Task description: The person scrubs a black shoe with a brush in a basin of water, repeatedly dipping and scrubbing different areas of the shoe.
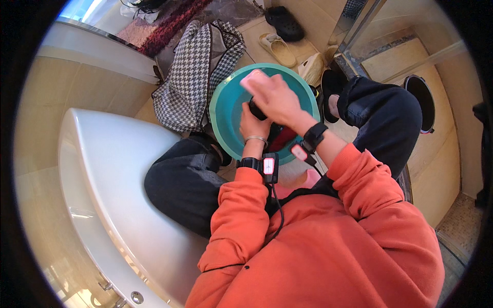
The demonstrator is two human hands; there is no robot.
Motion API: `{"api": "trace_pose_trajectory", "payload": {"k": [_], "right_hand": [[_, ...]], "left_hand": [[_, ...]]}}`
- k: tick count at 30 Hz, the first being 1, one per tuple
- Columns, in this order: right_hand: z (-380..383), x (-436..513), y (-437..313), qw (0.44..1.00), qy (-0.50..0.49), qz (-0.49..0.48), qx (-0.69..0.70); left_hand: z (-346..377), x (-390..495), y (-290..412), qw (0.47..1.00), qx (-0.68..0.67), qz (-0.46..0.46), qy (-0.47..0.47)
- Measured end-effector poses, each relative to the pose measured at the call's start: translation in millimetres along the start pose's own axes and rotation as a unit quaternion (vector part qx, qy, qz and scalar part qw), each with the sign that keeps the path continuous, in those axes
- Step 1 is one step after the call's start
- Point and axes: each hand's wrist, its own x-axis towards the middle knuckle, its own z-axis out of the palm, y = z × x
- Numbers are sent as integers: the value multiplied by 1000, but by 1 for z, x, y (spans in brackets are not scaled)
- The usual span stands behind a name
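A teal plastic basin (pixel 220 127) stands on the floor between my knees. My right hand (pixel 279 102) grips a pink block-like object (pixel 256 81), blurred, perhaps a brush or a soap bar, over the middle of the basin. Just below it, my left hand (pixel 252 125) holds a black item (pixel 257 109), partly covered by my hands; its kind is not clear. Dark red cloth or material (pixel 283 139) and more black material lie at the basin's near right side, partly behind my right wrist.
A houndstooth fabric bag or cloth (pixel 185 81) lies left of the basin. Beyond it are a cream slipper (pixel 278 50) and a black clog (pixel 285 24). A white bathtub (pixel 127 161) stands at the left, a black bin (pixel 425 104) at the right, near a glass partition.
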Motion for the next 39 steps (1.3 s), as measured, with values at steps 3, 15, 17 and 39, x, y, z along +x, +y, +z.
{"api": "trace_pose_trajectory", "payload": {"k": [3,15,17,39], "right_hand": [[0,-8,-9,996,-23,-82,3],[-6,-10,-11,997,-23,-70,-17],[-8,-2,-8,998,-55,-8,-15],[-15,-6,-14,996,-55,-7,-68]], "left_hand": [[-5,7,0,998,-54,-29,2],[-6,0,6,998,-30,-49,-28],[-7,-4,5,999,-1,-22,-25],[-1,-11,9,999,7,-10,-31]]}}
